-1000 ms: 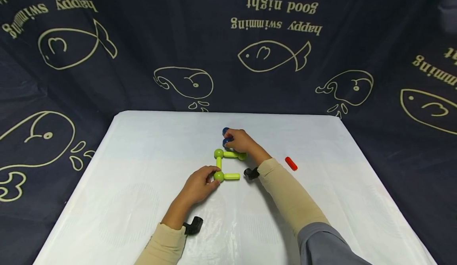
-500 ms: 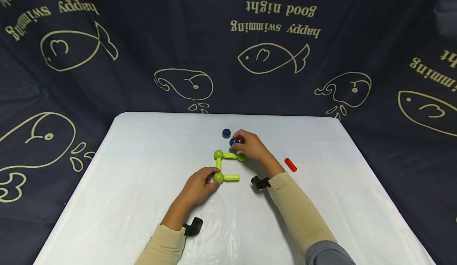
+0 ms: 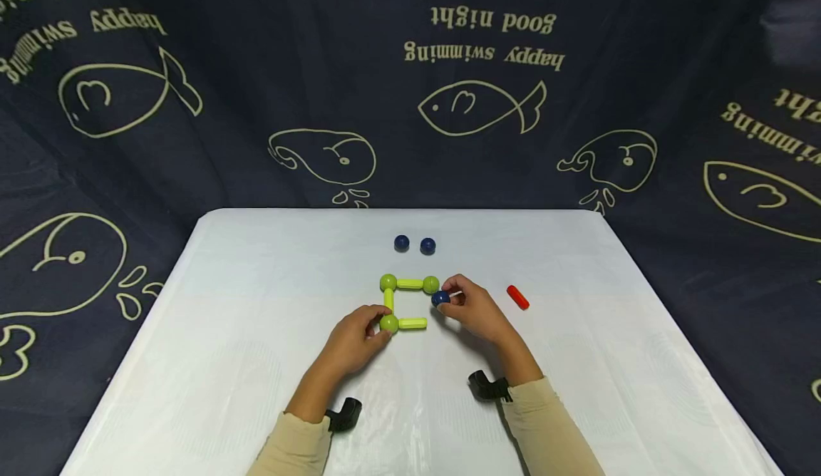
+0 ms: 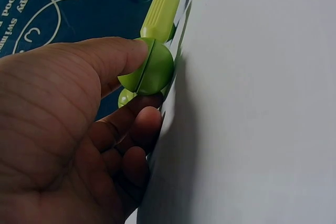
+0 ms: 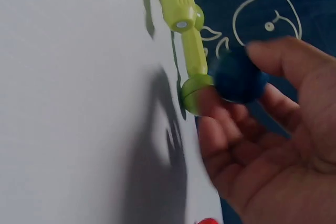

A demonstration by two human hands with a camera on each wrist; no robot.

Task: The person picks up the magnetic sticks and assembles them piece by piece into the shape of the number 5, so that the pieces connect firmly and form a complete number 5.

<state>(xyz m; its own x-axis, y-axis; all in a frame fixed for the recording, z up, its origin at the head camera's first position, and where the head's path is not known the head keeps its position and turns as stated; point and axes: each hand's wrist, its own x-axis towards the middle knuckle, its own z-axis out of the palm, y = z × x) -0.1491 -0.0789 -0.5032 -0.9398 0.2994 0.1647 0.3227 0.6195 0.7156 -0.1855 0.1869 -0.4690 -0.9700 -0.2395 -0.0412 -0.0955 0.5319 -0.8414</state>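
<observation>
Head view, right grip (image 3: 473, 311): right of centre in the frame, thumb and fingers pinching the held blue ball (image 3: 440, 298).
Head view, change: over the last half second the right grip has come down the picture, carrying the held blue ball from above the green frame (image 3: 388, 299) to its right side; the right loose ball (image 3: 427, 246), covered by the hand then, now shows beside the left loose ball (image 3: 401, 242) at upper centre of the surface (image 3: 256, 276).
Head view, left grip (image 3: 353, 337): left of centre, in the same place as before, on the corner ball (image 3: 389, 323).
Head view, red rod (image 3: 518, 297): right of the right grip, lying apart and untouched.
Left wrist view, corner ball: near the middle, pinched between thumb and fingers; the held blue ball shows at the top edge.
Right wrist view, held blue ball: right of centre, overlapping the end ball (image 5: 195, 94); contact cannot be told.
Right wrist view, lower rod (image 5: 177, 1): top centre, its end bare.
Meaning, judged: the steadied frame's open side and the held blue ball are now close together, but no join is evident.
</observation>
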